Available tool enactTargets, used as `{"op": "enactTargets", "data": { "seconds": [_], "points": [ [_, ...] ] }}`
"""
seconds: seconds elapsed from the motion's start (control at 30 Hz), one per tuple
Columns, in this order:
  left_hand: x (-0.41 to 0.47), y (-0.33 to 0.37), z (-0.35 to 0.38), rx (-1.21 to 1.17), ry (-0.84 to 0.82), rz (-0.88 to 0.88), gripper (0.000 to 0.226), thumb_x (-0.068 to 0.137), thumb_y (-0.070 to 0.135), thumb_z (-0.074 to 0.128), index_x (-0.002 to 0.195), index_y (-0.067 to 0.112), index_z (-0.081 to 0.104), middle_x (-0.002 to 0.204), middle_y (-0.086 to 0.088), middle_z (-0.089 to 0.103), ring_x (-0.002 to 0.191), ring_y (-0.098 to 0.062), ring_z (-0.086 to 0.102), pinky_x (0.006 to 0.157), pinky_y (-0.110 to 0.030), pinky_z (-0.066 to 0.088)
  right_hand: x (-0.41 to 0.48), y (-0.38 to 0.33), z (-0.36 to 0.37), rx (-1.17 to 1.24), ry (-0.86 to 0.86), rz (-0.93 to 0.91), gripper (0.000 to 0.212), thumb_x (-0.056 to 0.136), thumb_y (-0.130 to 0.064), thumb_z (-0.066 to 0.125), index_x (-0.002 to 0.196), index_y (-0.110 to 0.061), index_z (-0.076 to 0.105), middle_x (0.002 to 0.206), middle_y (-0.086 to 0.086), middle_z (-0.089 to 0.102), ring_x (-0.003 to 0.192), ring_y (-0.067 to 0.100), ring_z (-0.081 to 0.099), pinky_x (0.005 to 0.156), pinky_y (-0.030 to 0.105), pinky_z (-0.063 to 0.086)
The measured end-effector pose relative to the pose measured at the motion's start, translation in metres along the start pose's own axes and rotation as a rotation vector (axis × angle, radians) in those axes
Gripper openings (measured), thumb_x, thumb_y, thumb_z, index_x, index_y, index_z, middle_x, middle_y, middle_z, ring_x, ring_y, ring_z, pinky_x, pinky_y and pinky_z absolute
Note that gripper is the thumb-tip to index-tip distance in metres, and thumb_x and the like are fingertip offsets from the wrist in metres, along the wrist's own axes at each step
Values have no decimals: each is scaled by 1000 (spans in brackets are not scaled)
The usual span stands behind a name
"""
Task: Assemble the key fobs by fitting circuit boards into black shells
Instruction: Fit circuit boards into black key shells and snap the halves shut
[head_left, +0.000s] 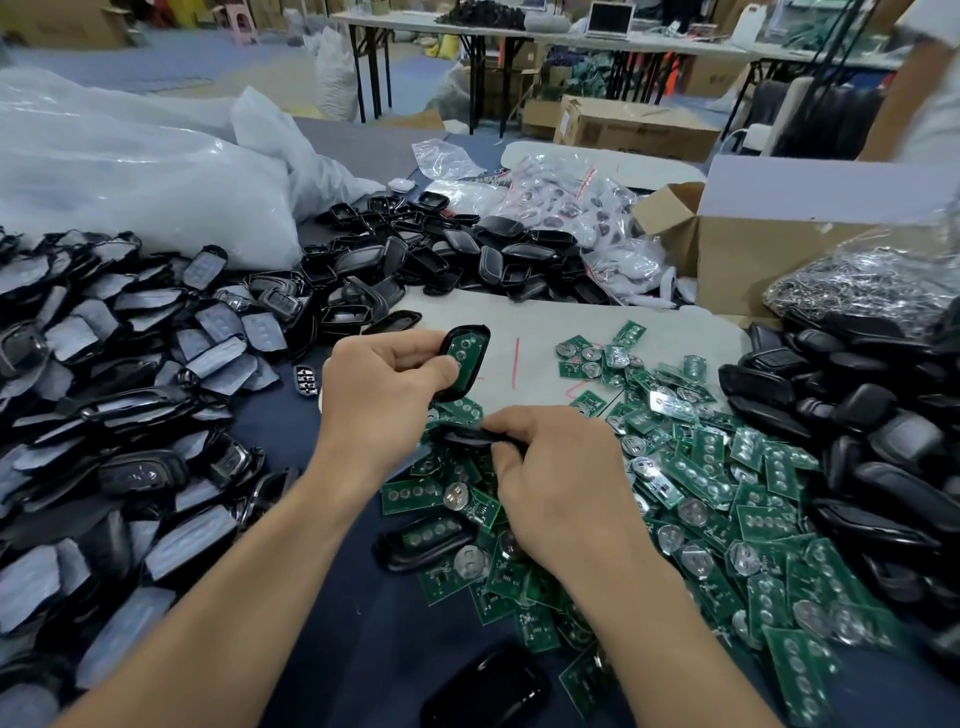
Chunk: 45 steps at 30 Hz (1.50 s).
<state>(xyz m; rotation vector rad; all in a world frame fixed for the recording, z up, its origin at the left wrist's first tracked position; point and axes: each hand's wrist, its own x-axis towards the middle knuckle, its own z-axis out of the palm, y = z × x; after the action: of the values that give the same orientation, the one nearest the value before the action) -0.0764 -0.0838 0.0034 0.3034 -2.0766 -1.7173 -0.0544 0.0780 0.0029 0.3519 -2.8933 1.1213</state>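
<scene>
At frame centre the left hand (384, 389) pinches a black shell (480, 340) with a green board (461, 353) inside, perhaps unseated, so tilting may spill it. Just below, the right hand (561, 488) pinches a second shell (475, 437) with curled fingers.

Left rear: big clear plastic bags (130, 171), crumpled and heaped on the table
Centre rear: small zip bags (571, 208) of round parts, piled against one another
Right: open cardboard box (753, 260), one flap up; just in front, a clear bag of shiny metal bits (862, 286)
Middle: white sheet (519, 322) lying flat, with red pen marks
Table cover: dark blue cloth (332, 597)
Background: folding table (467, 23) with a white laptop (610, 20); brown carton (639, 130) on the floor; pink stool (241, 23)
</scene>
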Motion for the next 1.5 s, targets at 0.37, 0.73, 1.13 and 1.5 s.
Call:
{"op": "enactTargets", "data": {
  "seconds": [0.37, 0.73, 1.13, 1.5],
  "points": [
    [-6, -2, 9, -7, -42, -52, 34, 67, 31, 79, 101, 27, 83, 95, 10, 81, 95, -10, 78, 98, -41, 59, 1, 1, 1, 117, 110, 63, 23, 97, -14, 58, 101, -26, 78, 82, -7, 77, 75, 11, 71, 73, 31, 59],
    [-5, -6, 10, 8, 47, 3, 35, 80, 17, 84, 77, 51, 77, 86, 22, 78, 87, 0, 76, 90, -35, 60, 4, 12, -1, 194, 163, 34, 32, 100, -16, 56, 122, -30, 75, 91, -10, 77, 65, -1, 59, 69, 16, 48],
    [-7, -6, 10, 16, 34, 84, 57, 82, 13, 82, 74, 68, 71, 81, 28, 76, 85, 3, 76, 89, -30, 58, -2, 1, -5, 67, 205, -3, 35, 93, -9, 59, 110, -31, 81, 101, -10, 79, 91, 6, 68, 87, 11, 45],
    [-10, -9, 11, 70, 17, 129, 36, 83, 12, 84, 85, 47, 74, 78, 38, 71, 87, 12, 72, 85, -13, 58, 0, 4, -4, 115, 212, -31, 30, 96, -10, 60, 107, -29, 81, 94, -11, 79, 76, 1, 61, 72, -4, 39]
  ]
}}
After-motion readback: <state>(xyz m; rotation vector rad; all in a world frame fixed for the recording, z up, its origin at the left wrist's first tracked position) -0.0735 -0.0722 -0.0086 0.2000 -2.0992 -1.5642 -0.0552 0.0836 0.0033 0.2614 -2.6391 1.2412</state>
